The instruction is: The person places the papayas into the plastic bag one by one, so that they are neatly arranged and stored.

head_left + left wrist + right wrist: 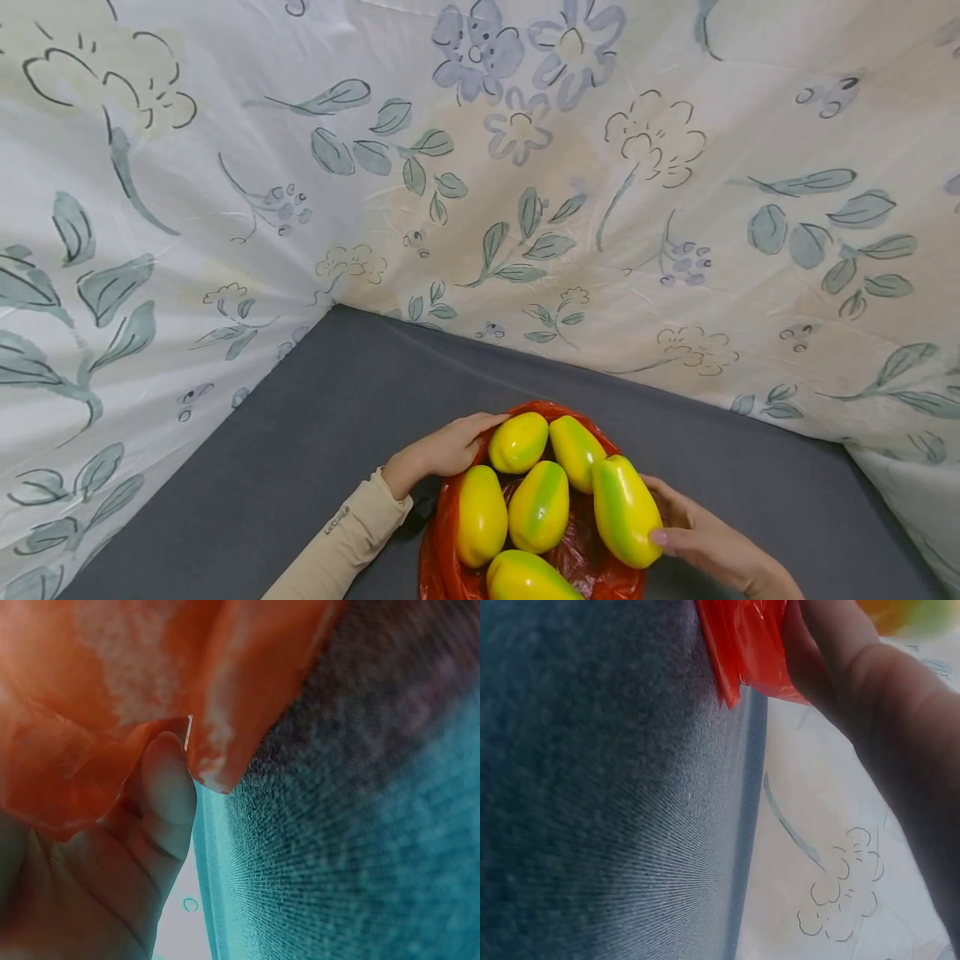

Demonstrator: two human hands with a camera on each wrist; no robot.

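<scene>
A red plastic bag stands with its mouth spread wide, and several glossy yellow-green papayas lie inside. My left hand holds the bag's far left rim; in the left wrist view its thumb lies against the red plastic, which hides the other fingers. On the right side, my right hand grips a larger papaya at the bag's rim, thumb on its near end and fingers behind it. The right wrist view shows red plastic beside the fingers and a blurred bit of the papaya.
Dark grey cloth covers the table under the bag. A white flower-patterned curtain hangs behind the table and along its left and right sides. Beside the left cuff a small black thing shows partly.
</scene>
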